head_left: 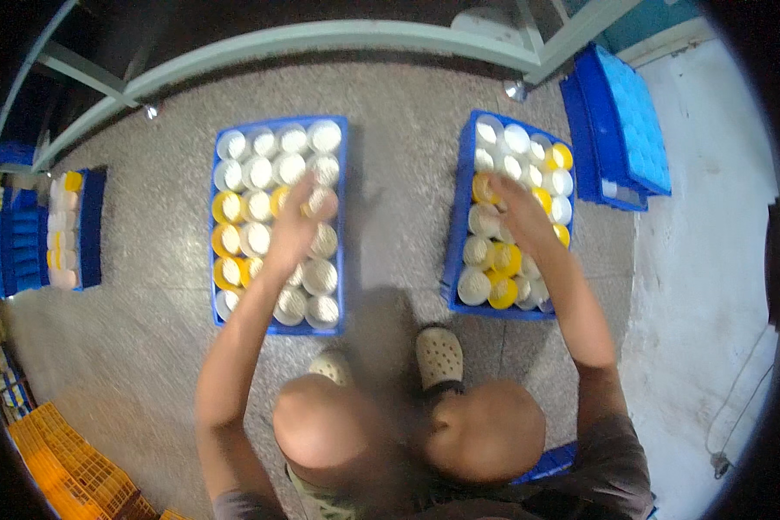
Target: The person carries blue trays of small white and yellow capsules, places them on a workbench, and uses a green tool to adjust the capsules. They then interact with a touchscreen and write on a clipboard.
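A blue plastic crate (344,273) stands on the floor at left centre, packed with rows of round white and yellow cups whose pale, grainy contents I cannot identify. Over its middle rows is my left hand (292,231), fingers pointing away from me, near a pinkish-white cup (324,203). A second blue crate (458,227) on the right holds similar cups. There my right hand (526,214) reaches in from the right, its fingertips at a yellow cup (483,188). Both hands are blurred, and whether either grips a cup cannot be made out.
A pale metal frame (338,32) crosses the far side. Blue crates (591,130) lean by the white wall surface (689,260) at right. Another crate of cups (91,227) stands far left, with orange plastic crates (71,461) lower left. My knees and clogs (439,354) are close below.
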Motion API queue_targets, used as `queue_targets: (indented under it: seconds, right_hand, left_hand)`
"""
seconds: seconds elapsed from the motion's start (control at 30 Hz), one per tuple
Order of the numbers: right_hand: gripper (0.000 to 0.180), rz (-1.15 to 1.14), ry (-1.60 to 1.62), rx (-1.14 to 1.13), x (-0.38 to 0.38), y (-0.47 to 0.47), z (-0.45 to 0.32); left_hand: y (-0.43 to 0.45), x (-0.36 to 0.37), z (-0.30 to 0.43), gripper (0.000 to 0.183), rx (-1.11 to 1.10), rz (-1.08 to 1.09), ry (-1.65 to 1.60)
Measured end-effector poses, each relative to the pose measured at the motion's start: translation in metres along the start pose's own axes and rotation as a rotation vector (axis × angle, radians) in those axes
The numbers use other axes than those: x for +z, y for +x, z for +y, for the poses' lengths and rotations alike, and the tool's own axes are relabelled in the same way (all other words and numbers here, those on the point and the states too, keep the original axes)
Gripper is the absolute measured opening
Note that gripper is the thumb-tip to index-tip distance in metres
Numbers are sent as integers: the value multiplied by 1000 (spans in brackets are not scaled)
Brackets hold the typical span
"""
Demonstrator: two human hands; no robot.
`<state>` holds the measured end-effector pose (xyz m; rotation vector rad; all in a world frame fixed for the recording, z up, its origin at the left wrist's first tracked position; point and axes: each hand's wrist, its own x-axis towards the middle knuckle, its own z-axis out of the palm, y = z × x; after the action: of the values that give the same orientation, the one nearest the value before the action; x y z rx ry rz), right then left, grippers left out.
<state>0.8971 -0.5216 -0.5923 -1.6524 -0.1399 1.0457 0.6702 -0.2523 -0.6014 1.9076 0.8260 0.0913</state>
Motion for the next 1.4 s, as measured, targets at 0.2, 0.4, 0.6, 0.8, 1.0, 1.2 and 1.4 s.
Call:
queue_targets:
  seconds: [0.2,0.4,0.6,0.8,1.0,1.2,1.4]
  right_hand:
    - [54,-1333,-137,-484,53,-138,-38]
    - [32,-1183,-567,-1064,106,-132,-28]
    - [31,-1317,-704,-884,109,-116,-47]
    - [30,-1144,-993,-763,93,-174,-76]
    - [37,-680,-1453,28,102,-303,-104]
    - [45,-368,-1011,304,148,-406,-163]
    - [42,425,-254,383,142,-509,-206]
  left_hand:
    - [-177,-93,76,34,590,-665,140]
    - [-192,-79,52,58,1117,-417,436]
    - [-179,-77,46,25,1002,-584,115]
    - [-189,-82,69,26,634,-777,215]
    - [-209,-94,160,28,221,-890,562]
    - [-251,-85,312,30,207,-865,560]
    - [-264,-169,337,30,220,-716,155]
